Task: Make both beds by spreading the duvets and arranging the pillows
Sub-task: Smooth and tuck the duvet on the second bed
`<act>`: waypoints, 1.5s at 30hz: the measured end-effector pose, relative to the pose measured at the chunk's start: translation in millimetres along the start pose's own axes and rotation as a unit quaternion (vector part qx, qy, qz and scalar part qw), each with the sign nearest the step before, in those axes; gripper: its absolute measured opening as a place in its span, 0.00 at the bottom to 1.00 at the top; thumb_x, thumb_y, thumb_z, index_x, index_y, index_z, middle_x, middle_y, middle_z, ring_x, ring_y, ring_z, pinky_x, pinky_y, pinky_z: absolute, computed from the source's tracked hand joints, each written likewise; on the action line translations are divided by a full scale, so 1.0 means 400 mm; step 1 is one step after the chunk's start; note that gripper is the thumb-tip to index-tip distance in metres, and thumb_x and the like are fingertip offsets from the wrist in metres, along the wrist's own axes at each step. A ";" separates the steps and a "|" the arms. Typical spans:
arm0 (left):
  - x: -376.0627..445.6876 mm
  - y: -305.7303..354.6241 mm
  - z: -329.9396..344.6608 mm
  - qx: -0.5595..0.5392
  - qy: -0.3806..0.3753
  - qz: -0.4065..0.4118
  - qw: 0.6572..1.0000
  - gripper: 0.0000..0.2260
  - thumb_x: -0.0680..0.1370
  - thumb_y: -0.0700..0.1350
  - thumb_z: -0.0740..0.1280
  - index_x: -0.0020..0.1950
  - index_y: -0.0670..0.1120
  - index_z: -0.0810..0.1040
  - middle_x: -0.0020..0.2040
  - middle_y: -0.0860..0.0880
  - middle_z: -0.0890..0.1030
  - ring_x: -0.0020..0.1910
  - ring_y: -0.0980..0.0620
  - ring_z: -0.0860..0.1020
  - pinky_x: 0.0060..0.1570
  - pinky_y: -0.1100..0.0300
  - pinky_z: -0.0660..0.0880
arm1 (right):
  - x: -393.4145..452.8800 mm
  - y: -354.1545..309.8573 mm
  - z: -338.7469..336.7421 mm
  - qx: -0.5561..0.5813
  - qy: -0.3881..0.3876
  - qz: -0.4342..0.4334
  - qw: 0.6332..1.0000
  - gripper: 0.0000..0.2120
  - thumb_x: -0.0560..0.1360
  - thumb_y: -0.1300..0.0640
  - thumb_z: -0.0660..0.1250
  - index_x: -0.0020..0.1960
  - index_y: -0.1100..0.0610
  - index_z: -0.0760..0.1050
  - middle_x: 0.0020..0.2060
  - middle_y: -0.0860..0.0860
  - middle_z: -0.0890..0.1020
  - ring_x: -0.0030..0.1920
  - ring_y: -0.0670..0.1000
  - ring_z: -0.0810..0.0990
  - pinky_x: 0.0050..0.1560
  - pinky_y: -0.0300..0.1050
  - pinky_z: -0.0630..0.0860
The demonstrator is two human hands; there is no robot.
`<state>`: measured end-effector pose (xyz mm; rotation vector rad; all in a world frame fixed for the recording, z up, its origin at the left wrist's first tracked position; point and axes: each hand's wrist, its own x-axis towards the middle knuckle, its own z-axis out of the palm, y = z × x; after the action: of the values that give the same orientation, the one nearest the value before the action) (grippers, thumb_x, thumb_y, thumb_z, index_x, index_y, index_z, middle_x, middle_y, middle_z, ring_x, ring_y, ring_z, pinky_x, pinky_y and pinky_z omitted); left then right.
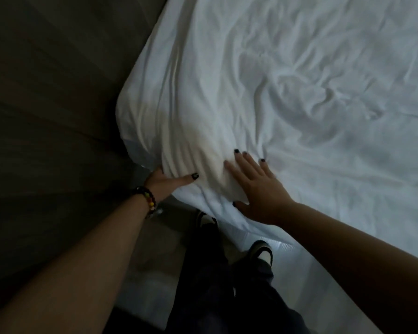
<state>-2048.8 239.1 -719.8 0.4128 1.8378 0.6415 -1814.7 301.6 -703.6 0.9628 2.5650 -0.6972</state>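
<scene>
A white, wrinkled duvet (299, 92) covers the bed and fills the upper right of the view. Its near corner (179, 145) hangs over the bed's edge. My left hand (164, 180), with a beaded bracelet on the wrist, grips that corner from below, thumb on top and fingers hidden under the fabric. My right hand (256, 191) lies flat on the duvet just to the right, fingers spread and pressing on the cloth. No pillow is in view.
A dark wall or headboard panel (46, 116) fills the left side, close to the bed corner. My legs in dark trousers and my shoes (261, 251) stand on a pale floor in the narrow gap beside the bed's side (287, 249).
</scene>
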 end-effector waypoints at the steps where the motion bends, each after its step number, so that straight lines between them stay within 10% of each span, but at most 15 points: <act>1: -0.018 -0.011 0.000 0.018 -0.018 -0.004 1.000 0.26 0.68 0.44 0.78 0.62 0.49 0.71 0.56 0.53 0.73 0.57 0.54 0.71 0.58 0.63 0.67 | -0.007 0.002 0.013 0.000 0.013 0.003 1.000 0.44 0.74 0.44 0.66 0.79 0.51 0.41 0.78 0.56 0.41 0.77 0.56 0.39 0.75 0.56 0.38; 12: -0.226 -0.196 0.091 0.212 -0.085 0.023 0.973 0.32 0.60 0.60 0.78 0.59 0.48 0.76 0.58 0.51 0.79 0.59 0.52 0.76 0.57 0.57 0.73 | -0.209 -0.044 0.115 0.161 0.049 0.127 0.978 0.29 0.79 0.48 0.62 0.76 0.54 0.59 0.78 0.52 0.48 0.78 0.53 0.44 0.76 0.53 0.46; 19: -0.231 -0.283 0.095 0.047 -0.034 -0.071 0.996 0.13 0.70 0.47 0.76 0.50 0.45 0.80 0.47 0.49 0.81 0.44 0.51 0.79 0.46 0.58 0.75 | -0.330 -0.102 0.348 0.277 0.097 0.351 0.889 0.31 0.78 0.48 0.64 0.76 0.56 0.59 0.78 0.53 0.50 0.78 0.56 0.47 0.76 0.54 0.52; 23: -0.262 -0.283 0.010 0.030 -0.053 -0.041 0.997 0.05 0.72 0.44 0.75 0.43 0.46 0.80 0.46 0.50 0.82 0.44 0.53 0.80 0.52 0.57 0.76 | -0.331 -0.194 0.399 0.453 0.211 0.554 0.666 0.39 0.71 0.47 0.71 0.73 0.63 0.60 0.73 0.61 0.60 0.73 0.60 0.60 0.71 0.53 0.62; 27: -0.318 -0.218 -0.082 0.062 -0.088 0.004 0.994 0.04 0.73 0.41 0.73 0.43 0.47 0.80 0.46 0.50 0.83 0.45 0.52 0.81 0.50 0.57 0.77 | -0.332 -0.219 0.346 0.695 0.315 0.501 0.409 0.43 0.57 0.41 0.76 0.65 0.61 0.69 0.55 0.57 0.79 0.53 0.57 0.80 0.50 0.54 0.81; 32: -0.413 -0.093 -0.146 0.058 -0.104 0.052 0.992 0.07 0.72 0.40 0.73 0.49 0.45 0.80 0.43 0.52 0.83 0.44 0.53 0.80 0.41 0.61 0.75 | -0.430 -0.208 0.164 0.761 0.389 0.456 0.250 0.18 0.70 0.51 0.74 0.51 0.62 0.74 0.33 0.54 0.78 0.30 0.53 0.79 0.31 0.45 0.78; 37: -0.541 0.019 -0.180 -0.005 -0.082 0.094 0.992 0.21 0.73 0.39 0.72 0.65 0.45 0.74 0.56 0.47 0.79 0.48 0.50 0.78 0.47 0.58 0.73 | -0.556 -0.214 -0.042 0.730 0.376 0.477 0.314 0.21 0.70 0.58 0.75 0.58 0.65 0.73 0.48 0.59 0.79 0.37 0.52 0.79 0.37 0.48 0.80; 41: -0.629 0.108 -0.177 -0.068 -0.050 0.131 0.988 0.29 0.77 0.40 0.67 0.75 0.55 0.61 0.59 0.53 0.71 0.54 0.48 0.73 0.52 0.55 0.70 | -0.624 -0.239 -0.205 0.715 0.383 0.466 0.353 0.15 0.71 0.63 0.74 0.53 0.66 0.74 0.39 0.60 0.79 0.27 0.53 0.80 0.28 0.45 0.80; 45: -0.668 0.215 -0.173 -0.083 -0.085 0.180 0.977 0.16 0.79 0.39 0.63 0.62 0.54 0.78 0.58 0.49 0.78 0.54 0.47 0.76 0.47 0.58 0.73 | -0.667 -0.234 -0.285 0.743 0.364 0.433 0.358 0.08 0.74 0.66 0.70 0.44 0.69 0.72 0.24 0.60 0.79 0.17 0.51 0.77 0.20 0.40 0.74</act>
<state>-2023.2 140.6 -449.1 0.6760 1.5455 0.9686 -1698.4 161.6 -459.2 3.1334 0.2246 -2.4712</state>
